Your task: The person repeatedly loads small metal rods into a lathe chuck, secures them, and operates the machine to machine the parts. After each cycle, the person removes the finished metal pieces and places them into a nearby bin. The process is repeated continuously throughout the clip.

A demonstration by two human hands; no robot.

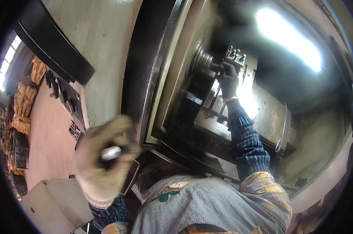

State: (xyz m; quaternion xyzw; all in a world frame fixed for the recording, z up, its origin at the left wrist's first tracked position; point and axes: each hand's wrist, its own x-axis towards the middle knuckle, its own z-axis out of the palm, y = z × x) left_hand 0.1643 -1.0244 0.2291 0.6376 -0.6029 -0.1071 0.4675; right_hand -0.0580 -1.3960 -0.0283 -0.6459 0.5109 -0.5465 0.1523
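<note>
My left hand (pixel 100 167), in a pale work glove smeared by motion, is raised low on the left, in front of the machine. Its fingers curl round a small, bright, round-ended metal piece (pixel 111 153); the rest of that piece is hidden. Inside the lathe, my right hand (pixel 228 80) wears a darker, stained glove. Its bent fingers are closed at the front of the round chuck (pixel 201 58), and whatever they grip does not show. Just beyond that hand stands a tool post (pixel 235 56) with several bolts on top.
A bright lamp (pixel 289 39) glares at the upper right. The metal carriage cover (pixel 268 109) lies right of my right forearm. A dark-edged machine door (pixel 145 74) stands between my hands. At far left are wrapped bundles (pixel 23 101) and a grey box (pixel 51 202).
</note>
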